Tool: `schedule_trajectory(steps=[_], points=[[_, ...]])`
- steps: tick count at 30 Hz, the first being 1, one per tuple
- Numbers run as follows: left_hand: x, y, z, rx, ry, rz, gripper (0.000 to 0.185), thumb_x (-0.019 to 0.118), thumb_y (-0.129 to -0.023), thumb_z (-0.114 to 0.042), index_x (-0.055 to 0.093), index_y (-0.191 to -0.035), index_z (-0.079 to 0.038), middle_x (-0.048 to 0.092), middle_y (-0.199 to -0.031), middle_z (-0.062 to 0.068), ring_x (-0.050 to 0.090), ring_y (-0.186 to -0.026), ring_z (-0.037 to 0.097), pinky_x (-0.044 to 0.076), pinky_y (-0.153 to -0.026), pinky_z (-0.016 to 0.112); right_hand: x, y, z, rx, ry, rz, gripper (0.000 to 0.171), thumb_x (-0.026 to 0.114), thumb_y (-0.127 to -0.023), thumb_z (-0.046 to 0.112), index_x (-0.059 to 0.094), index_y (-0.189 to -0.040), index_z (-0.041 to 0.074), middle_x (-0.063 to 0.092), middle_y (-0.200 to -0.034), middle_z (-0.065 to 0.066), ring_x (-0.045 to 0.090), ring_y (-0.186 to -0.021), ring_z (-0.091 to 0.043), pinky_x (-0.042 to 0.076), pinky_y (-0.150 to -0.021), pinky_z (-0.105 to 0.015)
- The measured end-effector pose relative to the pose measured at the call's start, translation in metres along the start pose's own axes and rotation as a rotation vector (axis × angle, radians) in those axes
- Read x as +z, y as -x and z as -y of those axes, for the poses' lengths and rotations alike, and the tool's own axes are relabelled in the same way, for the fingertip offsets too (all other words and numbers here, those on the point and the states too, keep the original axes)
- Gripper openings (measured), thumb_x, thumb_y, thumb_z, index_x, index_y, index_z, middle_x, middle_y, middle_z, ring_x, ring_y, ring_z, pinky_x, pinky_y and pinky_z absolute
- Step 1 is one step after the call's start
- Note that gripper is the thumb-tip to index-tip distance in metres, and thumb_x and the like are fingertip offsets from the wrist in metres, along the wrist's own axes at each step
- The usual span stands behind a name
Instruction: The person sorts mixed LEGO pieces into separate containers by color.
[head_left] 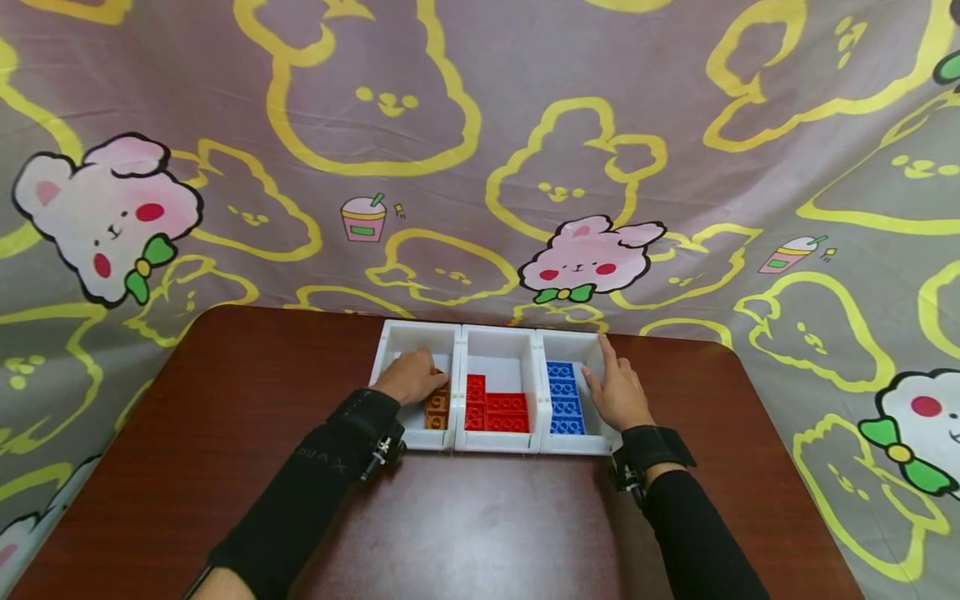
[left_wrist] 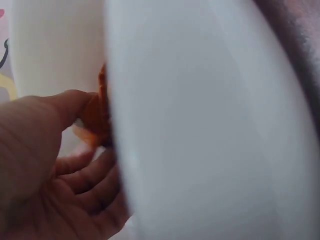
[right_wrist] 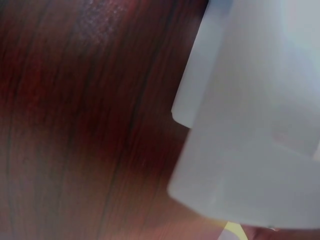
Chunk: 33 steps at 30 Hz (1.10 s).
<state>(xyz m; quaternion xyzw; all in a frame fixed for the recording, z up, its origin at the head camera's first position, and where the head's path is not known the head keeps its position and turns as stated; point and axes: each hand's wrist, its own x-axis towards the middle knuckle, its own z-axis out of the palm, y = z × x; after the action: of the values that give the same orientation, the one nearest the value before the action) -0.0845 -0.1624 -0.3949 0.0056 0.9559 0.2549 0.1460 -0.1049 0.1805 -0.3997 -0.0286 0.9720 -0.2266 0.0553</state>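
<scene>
Three white plastic bins stand side by side on the table. My left hand (head_left: pixel 408 379) reaches into the left bin (head_left: pixel 401 337), at the far end of a column of orange bricks (head_left: pixel 437 410). In the left wrist view, the thumb and fingers pinch an orange toy brick (left_wrist: pixel 91 116) close to the bin's wall; part of it is hidden behind that wall. My right hand (head_left: pixel 621 396) rests at the right wall of the right bin (head_left: pixel 562 340), fingers extended along the rim and thumb on the inner side. Blue bricks (head_left: pixel 566 402) line that bin's left side.
Red bricks (head_left: pixel 506 412) lie at the near end of the middle bin (head_left: pixel 498 367). The dark wooden table (head_left: pixel 480 517) extends around the bins. A patterned cloth (head_left: pixel 450 200) hangs right behind the table's far edge.
</scene>
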Motion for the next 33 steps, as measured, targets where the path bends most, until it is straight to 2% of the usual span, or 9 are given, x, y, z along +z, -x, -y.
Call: schedule_trajectory(steps=[3, 6, 12, 17, 19, 22, 24, 29, 33], points=[[0.005, -0.003, 0.000, -0.040, 0.025, -0.045, 0.039, 0.071, -0.100, -0.028, 0.056, -0.119, 0.002, 0.065, -0.092, 0.015, 0.065, -0.082, 0.028, 0.052, -0.073, 0.041, 0.000, 0.000, 0.000, 0.002, 0.001, -0.006, 0.070, 0.051, -0.111, 0.030, 0.012, -0.168, 0.015, 0.046, -0.144, -0.039, 0.050, -0.131, -0.055, 0.042, -0.108, -0.071], [0.010, -0.005, 0.001, -0.037, 0.034, -0.087, 0.041, 0.071, -0.099, -0.027, 0.056, -0.124, 0.001, 0.068, -0.100, 0.019, 0.068, -0.089, 0.032, 0.054, -0.079, 0.046, 0.000, 0.000, 0.001, 0.004, 0.002, -0.014, 0.070, 0.051, -0.111, 0.030, 0.013, -0.168, 0.015, 0.047, -0.143, -0.038, 0.050, -0.131, -0.055, 0.042, -0.108, -0.071], [0.015, -0.011, 0.007, 0.028, 0.074, -0.172, 0.030, 0.065, -0.105, -0.027, 0.062, -0.113, 0.002, 0.063, -0.088, 0.017, 0.062, -0.078, 0.028, 0.050, -0.073, 0.043, 0.000, -0.001, 0.002, 0.006, 0.000, -0.011, 0.069, 0.051, -0.111, 0.029, 0.013, -0.167, 0.016, 0.047, -0.142, -0.038, 0.050, -0.131, -0.055, 0.042, -0.108, -0.072], [0.019, -0.012, 0.010, 0.048, 0.196, -0.227, 0.039, 0.059, -0.108, -0.030, 0.064, -0.114, 0.008, 0.067, -0.097, 0.024, 0.067, -0.090, 0.037, 0.054, -0.085, 0.050, 0.001, 0.000, 0.000, 0.013, 0.003, -0.016, 0.069, 0.051, -0.111, 0.030, 0.013, -0.167, 0.017, 0.048, -0.142, -0.037, 0.050, -0.131, -0.054, 0.042, -0.108, -0.072], [0.019, -0.012, 0.010, 0.044, 0.246, -0.229, 0.040, 0.059, -0.108, -0.030, 0.062, -0.107, 0.009, 0.063, -0.091, 0.021, 0.064, -0.086, 0.036, 0.053, -0.083, 0.048, 0.002, 0.000, 0.000, 0.020, 0.004, -0.010, 0.069, 0.051, -0.111, 0.029, 0.013, -0.168, 0.017, 0.048, -0.142, -0.037, 0.050, -0.131, -0.054, 0.042, -0.108, -0.072], [0.016, -0.012, 0.008, 0.029, 0.285, -0.223, 0.037, 0.060, -0.107, -0.028, 0.054, -0.086, 0.002, 0.050, -0.077, 0.011, 0.052, -0.074, 0.027, 0.044, -0.071, 0.037, 0.001, 0.000, 0.001, 0.020, 0.007, -0.008, 0.069, 0.051, -0.111, 0.029, 0.013, -0.168, 0.017, 0.049, -0.142, -0.037, 0.050, -0.131, -0.054, 0.042, -0.108, -0.072], [0.016, -0.010, 0.007, 0.011, 0.299, -0.213, 0.037, 0.062, -0.107, -0.027, 0.050, -0.081, -0.003, 0.043, -0.073, 0.006, 0.044, -0.070, 0.022, 0.036, -0.067, 0.033, 0.002, 0.001, 0.001, 0.014, 0.008, -0.013, 0.069, 0.051, -0.111, 0.028, 0.013, -0.167, 0.017, 0.049, -0.141, -0.037, 0.051, -0.130, -0.054, 0.042, -0.108, -0.072], [0.012, -0.007, 0.002, -0.013, 0.314, -0.240, 0.021, 0.072, -0.099, -0.017, 0.065, -0.089, 0.000, 0.067, -0.086, 0.013, 0.062, -0.082, 0.026, 0.049, -0.074, 0.034, 0.002, 0.002, 0.001, 0.007, 0.008, -0.020, 0.068, 0.050, -0.111, 0.028, 0.013, -0.167, 0.017, 0.049, -0.139, -0.038, 0.051, -0.130, -0.054, 0.042, -0.108, -0.072], [0.007, -0.003, -0.007, -0.046, 0.340, -0.197, 0.012, 0.072, -0.096, -0.010, 0.067, -0.096, 0.001, 0.069, -0.098, 0.018, 0.065, -0.091, 0.030, 0.052, -0.083, 0.040, 0.001, 0.001, 0.001, 0.015, 0.007, -0.019, 0.068, 0.049, -0.111, 0.029, 0.013, -0.167, 0.017, 0.049, -0.140, -0.037, 0.050, -0.130, -0.055, 0.042, -0.108, -0.072]])
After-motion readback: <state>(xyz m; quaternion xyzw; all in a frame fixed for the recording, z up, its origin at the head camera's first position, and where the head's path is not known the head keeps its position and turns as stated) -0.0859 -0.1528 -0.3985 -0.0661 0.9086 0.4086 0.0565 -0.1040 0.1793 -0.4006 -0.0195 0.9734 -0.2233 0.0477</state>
